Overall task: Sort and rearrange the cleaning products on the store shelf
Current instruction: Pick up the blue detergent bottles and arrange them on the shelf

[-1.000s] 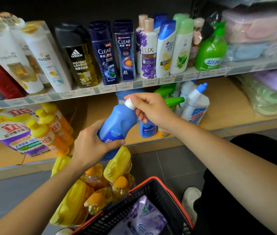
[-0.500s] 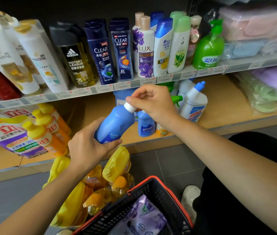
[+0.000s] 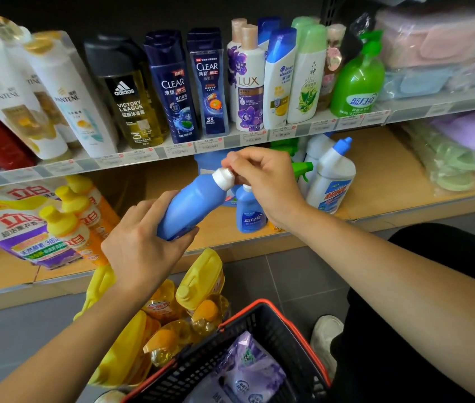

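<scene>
2 bare hands are working on 1 blue bottle [image 3: 189, 207] in the head view. The left hand [image 3: 143, 248] is wrapping its fingers and thumb round the bottle's lower body and gripping it. The right hand [image 3: 262, 181] is pinching the white cap [image 3: 223, 177] between thumb and curled fingers. The bottle is tilting, cap up and to the right, in the air in front of the lower shelf [image 3: 375, 170] and touching no board.

Just behind the right hand, a smaller blue bottle [image 3: 249, 212] is standing on that shelf. To its right, a white bottle [image 3: 332, 184] with a blue nozzle cap is standing, and a green spray trigger [image 3: 303, 168] is showing between them. At the left of the same shelf, orange bottles [image 3: 76, 225] with yellow caps are sitting against a yellow-and-purple refill bag [image 3: 12, 228].

On the upper shelf [image 3: 143, 158], a row of shampoo and body-wash bottles is standing upright, ending at a green pump bottle [image 3: 358, 82].

Below the arms, a black basket [image 3: 297, 324] with a red rim is holding a purple pouch [image 3: 247, 370]. Yellow jugs [image 3: 201, 280] are sitting on the grey floor just left of it.
</scene>
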Tool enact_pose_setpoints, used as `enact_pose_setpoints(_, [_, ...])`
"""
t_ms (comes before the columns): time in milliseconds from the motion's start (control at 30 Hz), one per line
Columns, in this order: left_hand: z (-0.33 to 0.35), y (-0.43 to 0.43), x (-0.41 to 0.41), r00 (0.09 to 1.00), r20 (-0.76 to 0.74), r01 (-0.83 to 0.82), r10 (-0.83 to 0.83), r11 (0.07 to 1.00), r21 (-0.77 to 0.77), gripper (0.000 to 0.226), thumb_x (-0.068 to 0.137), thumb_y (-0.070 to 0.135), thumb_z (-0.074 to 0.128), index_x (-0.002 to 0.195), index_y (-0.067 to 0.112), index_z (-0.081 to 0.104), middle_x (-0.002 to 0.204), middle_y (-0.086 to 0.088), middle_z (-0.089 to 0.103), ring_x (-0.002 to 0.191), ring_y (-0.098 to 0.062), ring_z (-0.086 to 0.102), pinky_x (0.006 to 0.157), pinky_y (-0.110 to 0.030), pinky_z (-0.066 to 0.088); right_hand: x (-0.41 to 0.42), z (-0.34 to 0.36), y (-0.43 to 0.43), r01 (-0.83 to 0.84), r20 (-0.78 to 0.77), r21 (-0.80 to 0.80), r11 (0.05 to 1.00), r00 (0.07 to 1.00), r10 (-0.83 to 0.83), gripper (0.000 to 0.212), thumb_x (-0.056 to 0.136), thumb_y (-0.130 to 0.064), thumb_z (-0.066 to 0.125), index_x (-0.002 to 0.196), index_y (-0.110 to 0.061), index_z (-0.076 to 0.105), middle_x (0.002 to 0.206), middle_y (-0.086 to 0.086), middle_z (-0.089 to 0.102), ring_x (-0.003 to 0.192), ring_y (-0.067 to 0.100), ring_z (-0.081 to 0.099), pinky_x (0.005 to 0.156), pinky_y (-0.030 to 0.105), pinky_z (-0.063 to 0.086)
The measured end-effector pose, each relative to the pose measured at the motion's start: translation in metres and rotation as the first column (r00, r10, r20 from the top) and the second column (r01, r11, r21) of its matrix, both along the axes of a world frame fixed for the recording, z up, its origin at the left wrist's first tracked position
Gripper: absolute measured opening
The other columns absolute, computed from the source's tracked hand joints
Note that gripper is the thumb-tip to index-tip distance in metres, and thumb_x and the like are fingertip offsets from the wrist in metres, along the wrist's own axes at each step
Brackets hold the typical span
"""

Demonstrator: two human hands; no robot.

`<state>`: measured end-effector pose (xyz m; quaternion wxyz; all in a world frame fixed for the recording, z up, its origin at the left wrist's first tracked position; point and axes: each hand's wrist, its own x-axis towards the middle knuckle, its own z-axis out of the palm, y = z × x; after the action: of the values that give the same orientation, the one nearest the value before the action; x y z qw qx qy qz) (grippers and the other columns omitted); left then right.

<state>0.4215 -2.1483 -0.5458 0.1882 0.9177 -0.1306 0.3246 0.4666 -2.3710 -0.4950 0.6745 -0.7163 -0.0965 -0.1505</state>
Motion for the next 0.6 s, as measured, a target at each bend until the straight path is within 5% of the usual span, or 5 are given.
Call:
enact_pose_setpoints(133, [0.006, -0.001, 0.001, 0.997, -0.075, 0.007, -0.011, 0.998, -0.065, 0.065, 0.073, 0.051, 0.086, 0.129, 0.026, 0.064, 0.104, 0.003, 0.071, 0.090, -0.016, 0.064, 0.061, -0.028, 0.046, 0.000, 0.000, 0.001, -0.076, -0.029, 0.033, 0.997, 0.997, 0.077, 0.009, 0.094, -0.010, 0.066, 0.095, -0.011, 0.075, 0.092, 0.010, 0.075, 0.089, 0.021, 0.071, 0.085, 0.041, 0.060])
enact_pose_setpoints(233, [0.009, -0.003, 0.004, 0.955, -0.281, 0.002, -0.091, 0.953, -0.304, 0.070, 0.065, 0.061, 0.085, 0.122, 0.027, 0.064, 0.100, 0.010, 0.070, 0.087, -0.011, 0.065, 0.063, -0.026, 0.051, 0.000, -0.005, 0.003, -0.148, -0.101, 0.045, 0.988, 0.983, 0.152, 0.019, 0.094, -0.011, 0.067, 0.112, -0.006, 0.070, 0.108, 0.013, 0.073, 0.101, 0.025, 0.070, 0.089, 0.040, 0.058])
enact_pose_setpoints(400, [0.010, 0.000, 0.010, 0.812, -0.359, -0.033, -0.461, 0.577, -0.816, 0.059, 0.066, 0.045, 0.091, 0.112, 0.018, 0.066, 0.103, 0.002, 0.075, 0.094, -0.016, 0.073, 0.075, -0.030, 0.062, -0.006, -0.025, 0.008, -0.394, -0.405, -0.141, 0.908, 0.860, 0.310, 0.054, 0.084, -0.009, 0.078, 0.133, -0.007, 0.056, 0.119, 0.009, 0.065, 0.094, 0.011, 0.067, 0.084, 0.027, 0.056])
enact_pose_setpoints(500, [0.012, 0.001, 0.013, 0.778, -0.256, -0.020, -0.574, 0.385, -0.923, 0.044, 0.072, 0.029, 0.090, 0.110, 0.020, 0.068, 0.107, -0.001, 0.077, 0.098, -0.016, 0.074, 0.074, -0.025, 0.059, -0.017, -0.045, 0.015, -0.587, -0.507, -0.167, 0.792, 0.740, 0.441, 0.058, 0.078, -0.006, 0.083, 0.130, -0.006, 0.057, 0.121, 0.011, 0.067, 0.105, 0.016, 0.067, 0.096, 0.034, 0.056])
enact_pose_setpoints(600, [0.014, 0.005, 0.017, 0.750, -0.211, -0.039, -0.627, 0.276, -0.960, 0.042, 0.074, 0.028, 0.086, 0.111, 0.020, 0.069, 0.110, -0.004, 0.075, 0.103, -0.020, 0.072, 0.079, -0.029, 0.058, -0.024, -0.059, 0.026, -0.585, -0.491, -0.114, 0.803, 0.736, 0.467, 0.062, 0.076, -0.011, 0.086, 0.130, -0.008, 0.058, 0.126, 0.008, 0.068, 0.120, 0.023, 0.063, 0.106, 0.047, 0.049])
